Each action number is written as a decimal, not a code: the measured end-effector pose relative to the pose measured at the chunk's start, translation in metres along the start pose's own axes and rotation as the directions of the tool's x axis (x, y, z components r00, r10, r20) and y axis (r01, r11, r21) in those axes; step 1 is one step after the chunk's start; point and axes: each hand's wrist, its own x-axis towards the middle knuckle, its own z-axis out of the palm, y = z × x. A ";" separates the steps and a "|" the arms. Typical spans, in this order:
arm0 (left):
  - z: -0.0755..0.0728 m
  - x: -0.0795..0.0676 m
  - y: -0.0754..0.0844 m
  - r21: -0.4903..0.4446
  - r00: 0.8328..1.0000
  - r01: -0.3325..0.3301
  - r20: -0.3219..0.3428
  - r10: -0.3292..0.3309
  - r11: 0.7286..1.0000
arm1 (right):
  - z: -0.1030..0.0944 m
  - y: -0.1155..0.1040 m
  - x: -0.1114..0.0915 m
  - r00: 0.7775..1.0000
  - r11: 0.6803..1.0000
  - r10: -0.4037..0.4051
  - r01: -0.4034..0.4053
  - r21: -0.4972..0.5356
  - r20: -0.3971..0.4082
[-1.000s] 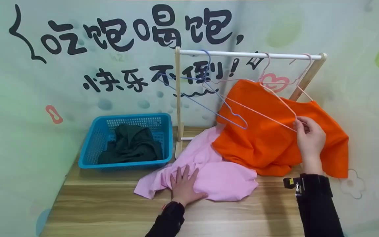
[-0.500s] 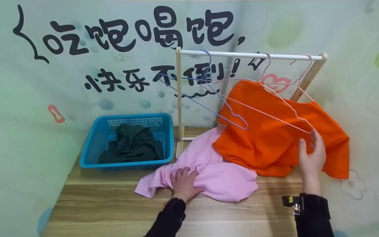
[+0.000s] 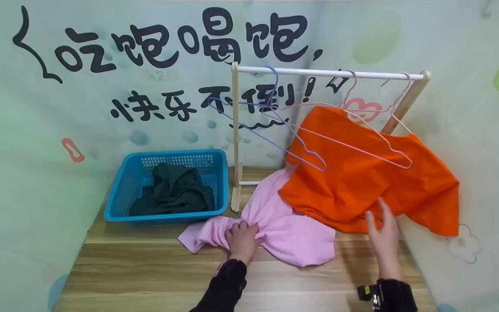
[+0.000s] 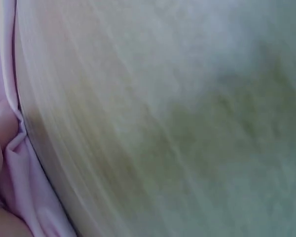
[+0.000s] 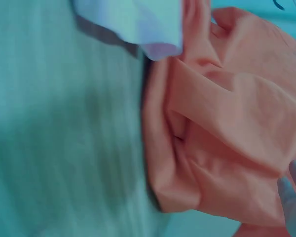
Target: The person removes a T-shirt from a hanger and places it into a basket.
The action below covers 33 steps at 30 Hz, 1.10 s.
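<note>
My left hand (image 3: 243,241) grips a bunched fold of the pink garment (image 3: 303,242), which lies on the table with creases drawn toward the fingers. In the left wrist view the fingers (image 4: 4,126) pinch the pink cloth at the left edge. My right hand (image 3: 383,234), thumb and fingers spread, holds nothing and is in front of the lower part of the orange garment (image 3: 340,182). That garment hangs from a pink hanger at the rack's right end. A bare pink hanger (image 3: 355,149) and a bare blue hanger (image 3: 293,134) hang to its left.
A white-barred rack (image 3: 310,71) with wooden posts stands at the back of the wooden table (image 3: 145,277). To its left is a blue basket (image 3: 167,217) holding a dark green garment (image 3: 176,190). A printed wall sheet is behind.
My right hand has let go of the bare pink hanger's end and moved down and left. The left hand has gone from lying spread on the pink garment to gathering it, pulling creases.
</note>
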 end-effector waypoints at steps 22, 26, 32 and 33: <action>-0.028 0.018 -0.006 -0.254 0.982 -0.159 -0.143 0.126 0.954 | 0.057 0.000 -0.052 0.896 0.946 -0.192 0.278 -0.167 0.401; -0.049 0.032 -0.001 -0.298 0.954 -0.227 -0.260 0.150 0.927 | 0.056 -0.003 -0.054 0.890 0.952 -0.140 0.242 -0.188 0.434; -0.090 0.050 0.011 -0.390 0.911 -0.286 -0.395 0.122 0.875 | 0.052 -0.006 -0.052 0.892 0.959 -0.110 0.211 -0.188 0.438; -0.099 0.053 0.013 -0.418 0.908 -0.285 -0.406 0.104 0.863 | 0.052 -0.006 -0.052 0.893 0.960 -0.112 0.211 -0.186 0.436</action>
